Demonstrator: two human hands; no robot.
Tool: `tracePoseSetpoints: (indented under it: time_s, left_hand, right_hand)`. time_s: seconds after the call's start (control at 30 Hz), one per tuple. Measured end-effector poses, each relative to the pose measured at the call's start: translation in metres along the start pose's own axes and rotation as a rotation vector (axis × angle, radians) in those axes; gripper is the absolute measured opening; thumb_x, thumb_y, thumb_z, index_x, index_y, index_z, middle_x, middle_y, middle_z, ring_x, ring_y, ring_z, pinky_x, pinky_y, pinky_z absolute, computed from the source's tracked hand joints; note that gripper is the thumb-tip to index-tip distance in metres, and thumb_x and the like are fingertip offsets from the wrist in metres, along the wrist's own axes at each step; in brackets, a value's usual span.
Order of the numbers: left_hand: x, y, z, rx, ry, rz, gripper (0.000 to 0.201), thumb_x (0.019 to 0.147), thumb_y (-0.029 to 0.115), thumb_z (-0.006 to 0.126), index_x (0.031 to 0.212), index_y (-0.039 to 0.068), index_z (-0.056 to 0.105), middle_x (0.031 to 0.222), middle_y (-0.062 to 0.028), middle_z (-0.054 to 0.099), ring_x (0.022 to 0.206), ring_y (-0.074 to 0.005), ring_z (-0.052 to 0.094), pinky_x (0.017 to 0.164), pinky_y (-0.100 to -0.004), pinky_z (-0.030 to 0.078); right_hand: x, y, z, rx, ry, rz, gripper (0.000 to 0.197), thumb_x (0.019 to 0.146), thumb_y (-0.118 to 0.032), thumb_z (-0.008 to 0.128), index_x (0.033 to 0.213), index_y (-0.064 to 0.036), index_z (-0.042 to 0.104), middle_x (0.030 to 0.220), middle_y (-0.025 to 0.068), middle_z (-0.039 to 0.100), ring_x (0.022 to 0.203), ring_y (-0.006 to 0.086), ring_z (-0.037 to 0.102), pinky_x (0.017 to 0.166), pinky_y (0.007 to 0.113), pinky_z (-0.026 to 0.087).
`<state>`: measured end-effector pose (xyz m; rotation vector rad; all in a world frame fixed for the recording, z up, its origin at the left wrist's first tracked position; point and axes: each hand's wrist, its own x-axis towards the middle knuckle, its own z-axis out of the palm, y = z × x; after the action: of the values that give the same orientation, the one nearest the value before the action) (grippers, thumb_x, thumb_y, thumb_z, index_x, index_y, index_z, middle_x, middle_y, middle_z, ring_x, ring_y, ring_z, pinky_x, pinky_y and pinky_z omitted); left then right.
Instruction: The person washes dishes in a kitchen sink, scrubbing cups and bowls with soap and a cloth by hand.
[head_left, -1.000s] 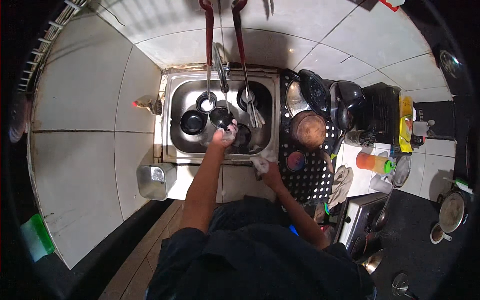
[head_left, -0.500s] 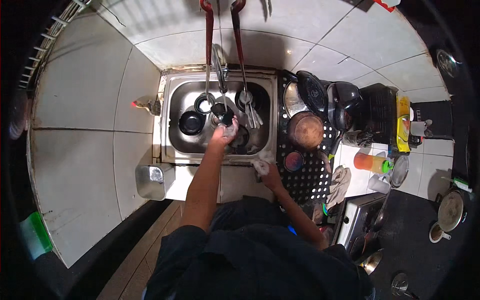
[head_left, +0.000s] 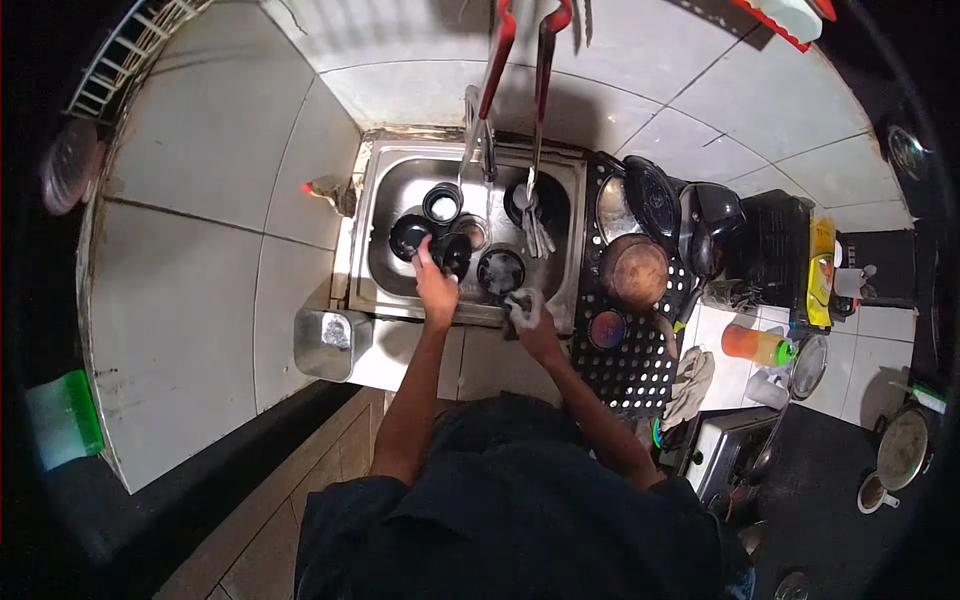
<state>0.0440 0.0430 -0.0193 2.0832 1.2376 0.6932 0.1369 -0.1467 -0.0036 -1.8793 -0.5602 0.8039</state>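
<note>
Left hand [head_left: 436, 288] reaches into the steel sink [head_left: 385, 225], fingers curled over the rim of a small dark cup [head_left: 452, 252]; the grip looks closed on it, though the far side of the cup is hidden by the hand; right hand [head_left: 527, 312] rests at the sink's front edge, closed around a pale soapy sponge [head_left: 521, 303].

Risks, as judged: the basin is crowded; a dark bowl [head_left: 408, 236], a cup with a pale inside [head_left: 442, 205] and another dark bowl [head_left: 500, 270] lie just beside the held cup, so lifting it at a tilt could knock the neighbours; wet, soapy fingers could let it slip back onto them; spoons [head_left: 535, 235] stand near the middle of the basin and could catch a sleeve or wrist.

Room to move: the tap [head_left: 473, 125] hangs over the back of the basin, limiting a straight upward lift there; red-handled tongs [head_left: 520, 60] hang above it; right of the sink a black perforated mat [head_left: 640, 365] carries a brown pot [head_left: 633, 272] and dark pans [head_left: 652, 195], little free space; left of the sink the tiled surface [head_left: 190, 300] is open, apart from a steel container [head_left: 328, 343] at the front corner.
</note>
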Motion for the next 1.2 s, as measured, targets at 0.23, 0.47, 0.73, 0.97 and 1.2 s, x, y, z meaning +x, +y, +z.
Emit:
tracePoseSetpoints:
  time_s: [0.23, 0.47, 0.73, 0.97, 1.2]
  left_hand:
    - [-0.008, -0.001, -0.011, 0.0, -0.071, -0.096, 0.079, 0.07, -0.012, 0.059, 0.139, 0.023, 0.043, 0.122, -0.0212, 0.042, 0.1, -0.0472, 0.056, 0.092, -0.0494, 0.045]
    - [-0.014, -0.039, 0.0, -0.851, -0.293, -0.391, 0.043, 0.094, 0.014, 0.048, 0.136, 0.008, 0.045, 0.125, -0.0107, 0.056, 0.117, -0.0216, 0.052, 0.102, -0.0334, 0.039]
    - [-0.028, -0.053, -0.014, -1.704, -0.717, -0.814, 0.055, 0.096, 0.049, 0.047, 0.129, 0.006, 0.055, 0.123, -0.011, 0.063, 0.111, -0.0262, 0.061, 0.097, -0.043, 0.049]
    - [-0.038, -0.045, 0.006, -1.517, -0.432, -0.787, 0.05, 0.095, 0.051, 0.05, 0.122, 0.01, 0.058, 0.11, -0.0081, 0.066, 0.098, -0.0237, 0.065, 0.086, -0.0402, 0.054]
    - [-0.045, -0.064, 0.058, -1.599, -0.251, -0.584, 0.054, 0.101, 0.048, 0.037, 0.137, 0.008, 0.041, 0.125, -0.0083, 0.057, 0.107, -0.0192, 0.059, 0.094, -0.0359, 0.049]
  right_hand:
    - [0.03, -0.019, 0.015, -0.276, 0.057, -0.334, 0.036, 0.081, -0.008, 0.065, 0.116, -0.003, 0.061, 0.111, 0.0186, 0.057, 0.107, 0.0347, 0.057, 0.091, 0.041, 0.047]
    - [0.069, -0.041, 0.046, -0.35, -0.163, -0.572, 0.031, 0.085, -0.018, 0.059, 0.113, -0.0051, 0.064, 0.12, 0.0178, 0.058, 0.111, 0.0357, 0.055, 0.094, 0.043, 0.046]
    - [0.068, -0.028, 0.055, -0.679, -0.428, -0.733, 0.024, 0.085, -0.016, 0.053, 0.104, -0.0059, 0.064, 0.112, 0.0169, 0.061, 0.1, 0.0373, 0.058, 0.088, 0.046, 0.048]
    - [0.059, -0.035, 0.071, -0.427, -0.5, -0.473, 0.029, 0.082, -0.025, 0.062, 0.099, -0.0025, 0.064, 0.093, 0.0249, 0.065, 0.084, 0.0417, 0.063, 0.074, 0.049, 0.05]
    - [0.048, -0.047, 0.106, 0.121, -0.101, -0.189, 0.025, 0.09, -0.016, 0.053, 0.11, -0.0032, 0.061, 0.097, 0.0237, 0.065, 0.095, 0.0404, 0.063, 0.081, 0.046, 0.05]
